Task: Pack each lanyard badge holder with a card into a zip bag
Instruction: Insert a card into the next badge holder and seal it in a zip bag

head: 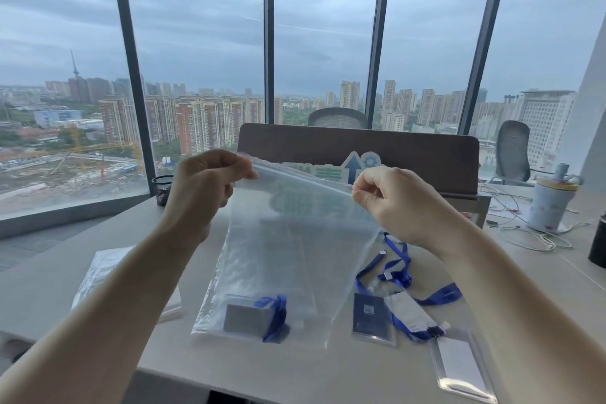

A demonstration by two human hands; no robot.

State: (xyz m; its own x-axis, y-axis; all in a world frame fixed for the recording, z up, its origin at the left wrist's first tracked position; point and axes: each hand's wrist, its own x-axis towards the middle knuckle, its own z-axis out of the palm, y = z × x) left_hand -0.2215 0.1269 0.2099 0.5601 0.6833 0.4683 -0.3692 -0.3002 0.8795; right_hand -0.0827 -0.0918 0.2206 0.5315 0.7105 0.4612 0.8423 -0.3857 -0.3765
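Nearest, at the worktop (295,367) front edge: a clear badge holder (460,367) with a pale card lies loose at lower right. Just beyond it, a dark-card holder (370,315) and another holder (410,311) sit tangled in blue lanyards (396,269). These are unpacked, so at least three remain.

Zip bag (288,256) hangs upright over the worktop centre, its bottom edge resting on the surface. Inside at the bottom: one holder with grey card (246,318) and bunched blue strap. One unit loaded; seal looks not yet finished, judging by the raised grip.

Left hand (205,184): fingers pinch the bag's top left corner. Right hand (390,200): fingers pinch the zip strip at top right. Both grip the bag.

Left of the bag, a flat clear packet stack (101,272), probably spare bags.

Further back: mesh pen cup (163,188), brown desk divider (426,157) with a green-blue sign, a lidded tumbler (551,203) among white cables. Two mesh chairs behind. Floor-to-ceiling windows, overcast city skyline.
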